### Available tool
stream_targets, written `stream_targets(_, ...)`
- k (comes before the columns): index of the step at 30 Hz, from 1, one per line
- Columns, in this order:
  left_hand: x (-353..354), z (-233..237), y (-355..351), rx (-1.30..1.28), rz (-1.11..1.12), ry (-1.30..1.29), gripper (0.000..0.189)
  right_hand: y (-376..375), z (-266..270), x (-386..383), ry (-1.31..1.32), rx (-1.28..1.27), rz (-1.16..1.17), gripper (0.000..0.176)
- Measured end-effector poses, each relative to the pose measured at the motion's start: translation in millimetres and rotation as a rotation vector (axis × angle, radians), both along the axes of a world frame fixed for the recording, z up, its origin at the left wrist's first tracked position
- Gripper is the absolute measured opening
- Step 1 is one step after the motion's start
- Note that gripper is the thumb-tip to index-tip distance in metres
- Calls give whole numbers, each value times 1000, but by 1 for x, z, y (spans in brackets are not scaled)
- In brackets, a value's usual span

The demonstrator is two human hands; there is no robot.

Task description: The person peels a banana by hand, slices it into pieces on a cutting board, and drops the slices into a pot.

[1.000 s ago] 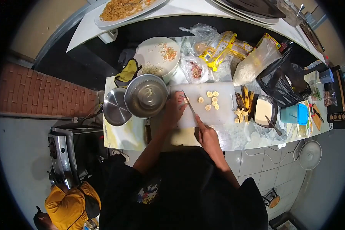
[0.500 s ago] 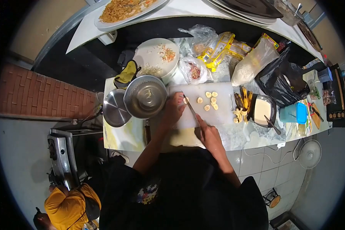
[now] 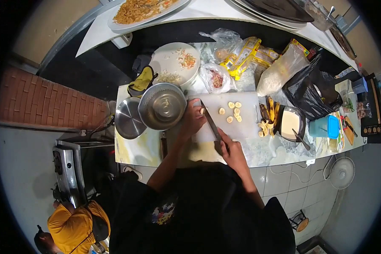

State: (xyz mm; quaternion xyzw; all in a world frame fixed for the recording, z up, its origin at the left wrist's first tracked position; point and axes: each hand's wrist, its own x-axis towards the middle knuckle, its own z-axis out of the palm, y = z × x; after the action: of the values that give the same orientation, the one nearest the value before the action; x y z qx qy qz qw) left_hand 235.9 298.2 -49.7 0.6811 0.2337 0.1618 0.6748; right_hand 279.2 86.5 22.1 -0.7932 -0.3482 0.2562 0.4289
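Note:
My right hand (image 3: 234,153) is closed round the handle of a kitchen knife (image 3: 212,123), whose blade points away from me over the white cutting board (image 3: 247,129). My left hand (image 3: 193,119) rests at the board's left side, fingers curled on a pale piece of banana (image 3: 202,111) beside the blade. Most of that piece is hidden by the fingers. Several round banana slices (image 3: 230,119) lie loose on the board, to the right of the knife. Banana peels (image 3: 264,128) lie just past the board's right edge.
A metal pot (image 3: 162,106) and a lid (image 3: 128,118) stand left of the board, near a large white plate (image 3: 186,47). On the right are a black bowl of batter (image 3: 290,122), a blue-lidded container (image 3: 332,126) and a black bag (image 3: 311,91). Another person (image 3: 72,228) is at lower left.
My left fingers have curled in and drawn slightly toward me with the banana piece. The knife has shifted a little, its blade now more fully in view. The slices on the board stay put.

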Motion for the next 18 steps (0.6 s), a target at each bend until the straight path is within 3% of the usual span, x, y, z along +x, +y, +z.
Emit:
stream_targets(4,0,27,0,-410,-37,-62,69,-2,-6,3,71,152,-6,56)
stream_targets(5,-1,24,3,-410,-36,-63,69,-4,-6,5,70,153,-5,56)
stream_targets(7,-3,21,10,-537,-103,-52,68,-7,3,11,508,30,-31,53)
stream_targets(11,-17,36,6,-459,-91,-93,65,-7,16,20,734,130,6,51)
stream_targets(13,-24,45,9,-148,-168,-288,55,-1,20,22,751,145,33,50)
stream_targets(14,-26,50,11,-145,-158,-288,55,3,21,23,765,163,56,50)
stream_targets(16,-28,62,18,-472,40,-55,44,16,19,24,763,153,108,50)
stream_targets(18,-34,60,32,-526,69,-83,39,30,20,23,764,143,158,49)
